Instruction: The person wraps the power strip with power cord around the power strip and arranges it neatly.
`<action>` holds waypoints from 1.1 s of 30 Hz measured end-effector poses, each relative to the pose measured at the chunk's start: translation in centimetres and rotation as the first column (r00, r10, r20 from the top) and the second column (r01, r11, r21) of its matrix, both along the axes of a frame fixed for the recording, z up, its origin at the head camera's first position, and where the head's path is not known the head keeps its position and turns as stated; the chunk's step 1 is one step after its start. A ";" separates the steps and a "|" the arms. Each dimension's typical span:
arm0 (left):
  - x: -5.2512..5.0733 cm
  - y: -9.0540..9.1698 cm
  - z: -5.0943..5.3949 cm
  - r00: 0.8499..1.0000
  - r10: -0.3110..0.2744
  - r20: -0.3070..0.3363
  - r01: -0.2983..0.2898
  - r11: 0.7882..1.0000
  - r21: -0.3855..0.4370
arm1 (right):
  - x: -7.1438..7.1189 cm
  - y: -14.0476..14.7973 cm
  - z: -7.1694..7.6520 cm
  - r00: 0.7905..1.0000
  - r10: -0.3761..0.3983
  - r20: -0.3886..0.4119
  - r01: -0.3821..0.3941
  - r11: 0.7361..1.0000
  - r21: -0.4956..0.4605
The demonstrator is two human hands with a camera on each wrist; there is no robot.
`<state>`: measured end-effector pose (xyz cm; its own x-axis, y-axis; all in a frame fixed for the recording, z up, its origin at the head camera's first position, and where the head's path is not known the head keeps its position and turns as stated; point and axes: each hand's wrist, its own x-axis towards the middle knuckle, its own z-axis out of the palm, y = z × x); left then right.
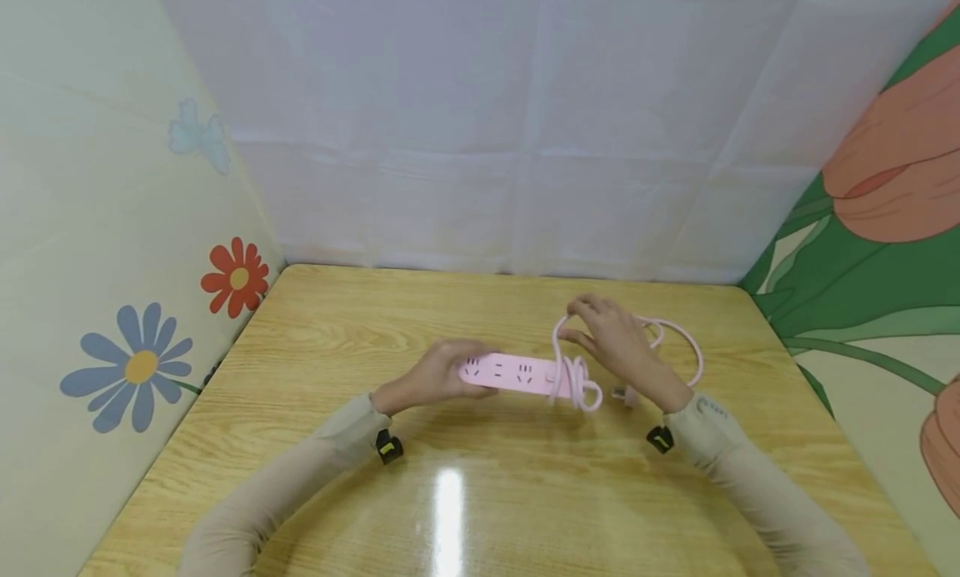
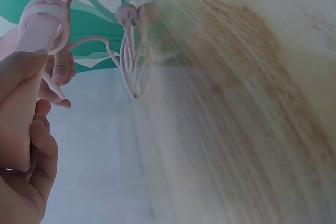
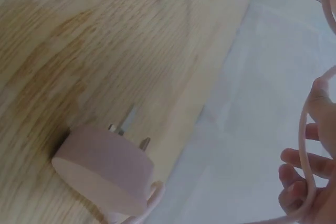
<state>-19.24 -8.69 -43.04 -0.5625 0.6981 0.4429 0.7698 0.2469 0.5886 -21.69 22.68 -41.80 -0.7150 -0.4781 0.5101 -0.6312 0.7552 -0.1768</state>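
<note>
My left hand [image 1: 438, 373] grips the left end of a pink power strip [image 1: 517, 374], which it holds above the wooden table. Several turns of the pink cord [image 1: 577, 381] wrap around the strip's right end. From there a length rises to my right hand [image 1: 617, 343], whose thumb and fingers hold it. In the right wrist view, the cord [image 3: 303, 145] runs across the palm and past the curled fingers. A round pink plug [image 3: 102, 169] with metal prongs rests on the table below that hand. More cord [image 2: 129, 59] hangs loosely by the plug in the left wrist view.
The wooden tabletop [image 1: 337, 327] ends at a white cloth backdrop [image 1: 450, 143]. Side panels painted with flowers stand at left [image 1: 112, 227] and right [image 1: 885, 268]. Both wrists carry small black devices [image 1: 388, 448].
</note>
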 end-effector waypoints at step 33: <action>0.1 0.9 1.4 0.911 0.158 0.381 -0.244 0.952 0.186 | 0.1 -2.3 -2.4 0.965 0.156 -0.211 -0.197 0.961 -0.192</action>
